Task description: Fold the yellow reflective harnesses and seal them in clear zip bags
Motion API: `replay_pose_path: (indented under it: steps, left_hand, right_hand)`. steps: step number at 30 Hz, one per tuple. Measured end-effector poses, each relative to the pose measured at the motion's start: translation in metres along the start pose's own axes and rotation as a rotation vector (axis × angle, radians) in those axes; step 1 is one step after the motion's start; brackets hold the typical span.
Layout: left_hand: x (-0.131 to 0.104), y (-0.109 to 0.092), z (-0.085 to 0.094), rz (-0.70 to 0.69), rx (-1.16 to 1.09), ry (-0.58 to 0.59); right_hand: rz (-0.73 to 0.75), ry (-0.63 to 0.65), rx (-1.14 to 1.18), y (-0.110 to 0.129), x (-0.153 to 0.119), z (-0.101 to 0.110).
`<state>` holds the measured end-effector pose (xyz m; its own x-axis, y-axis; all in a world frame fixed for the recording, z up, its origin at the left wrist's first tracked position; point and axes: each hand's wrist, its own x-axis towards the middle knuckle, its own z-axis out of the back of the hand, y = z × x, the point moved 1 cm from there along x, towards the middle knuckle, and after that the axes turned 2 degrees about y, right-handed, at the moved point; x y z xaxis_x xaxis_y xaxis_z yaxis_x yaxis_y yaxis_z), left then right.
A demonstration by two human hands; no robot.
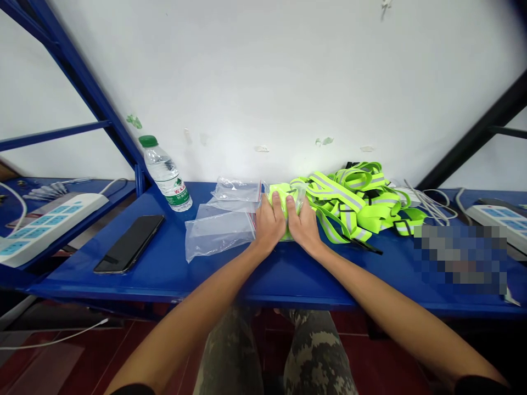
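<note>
Between my two hands is a clear plastic bag with a folded neon yellow strap (284, 192) in it, held just above the blue table (222, 274). My left hand (269, 219) grips the bag's left side, thumb on top. On the opposite side my right hand (302, 220) is closed round it, its thumb beside the left one. Flat clear zip bags (222, 230) lie to the left, touching or close behind my left hand. A tangled pile of neon yellow straps (349, 197) with grey reflective stripes and black buckles lies to the right.
A water bottle (167, 175) with a green cap stands at the back left, and a black phone (129, 244) lies in front of it. White power strips (53, 222) sit at the far left and far right. White cables (442, 206) lie beyond the straps, by the wall.
</note>
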<state>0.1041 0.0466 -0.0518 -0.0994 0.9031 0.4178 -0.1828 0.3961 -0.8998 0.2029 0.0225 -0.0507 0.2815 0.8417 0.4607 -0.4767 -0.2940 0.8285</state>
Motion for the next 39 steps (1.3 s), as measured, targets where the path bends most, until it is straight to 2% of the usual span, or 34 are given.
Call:
replay_pose_path:
  steps: [3, 5, 11, 14, 17, 20, 22, 25, 27, 30, 31, 33, 35, 36, 39]
  left_hand:
    - [0.000, 0.000, -0.002, -0.101, 0.237, 0.012]
    - [0.000, 0.000, -0.003, -0.140, 0.310, 0.009]
    - [0.001, -0.002, -0.001, -0.168, 0.294, 0.027]
    - [0.009, -0.001, 0.004, -0.117, 0.238, 0.003]
    - [0.023, 0.002, 0.012, 0.026, 0.159, -0.065]
    - [0.035, 0.004, 0.020, 0.125, 0.124, -0.022]
    - [0.041, 0.005, 0.024, 0.064, 0.173, -0.014]
    - [0.047, 0.010, 0.031, -0.129, 0.362, -0.051]
    - [0.050, 0.019, 0.035, -0.206, 0.567, 0.022]
    - [0.053, 0.033, 0.040, -0.175, 0.836, 0.236]
    - [0.054, 0.036, 0.042, -0.147, 0.888, 0.289]
    - [0.056, 0.039, 0.044, -0.108, 0.944, 0.325]
    - [0.058, 0.038, 0.045, -0.091, 0.968, 0.290]
    - [0.058, 0.038, 0.045, -0.082, 0.971, 0.265]
    - [0.058, 0.036, 0.045, -0.076, 0.954, 0.163]
  right_hand:
    - [0.053, -0.061, -0.043, 0.003, -0.002, -0.001]
    - [0.080, -0.077, -0.066, 0.004, -0.003, 0.000]
    - [0.087, -0.073, -0.064, 0.008, -0.005, 0.003]
    - [0.089, -0.002, -0.100, 0.008, -0.002, 0.005]
    - [0.102, 0.133, -0.167, 0.004, 0.000, 0.006]
    - [0.128, 0.241, -0.101, -0.003, 0.002, 0.005]
    - [0.139, 0.206, -0.057, -0.006, 0.007, 0.005]
    - [0.143, 0.089, -0.109, -0.005, 0.025, 0.006]
    - [0.173, 0.026, -0.215, -0.001, 0.041, 0.005]
    - [0.326, -0.026, -0.466, 0.005, 0.051, 0.001]
    - [0.384, 0.010, -0.549, 0.006, 0.048, -0.002]
    - [0.462, 0.194, -0.703, 0.005, 0.036, -0.010]
    - [0.477, 0.395, -0.825, 0.002, 0.020, -0.017]
    - [0.471, 0.454, -0.871, 0.000, 0.014, -0.020]
    - [0.431, 0.494, -0.929, -0.006, 0.007, -0.024]
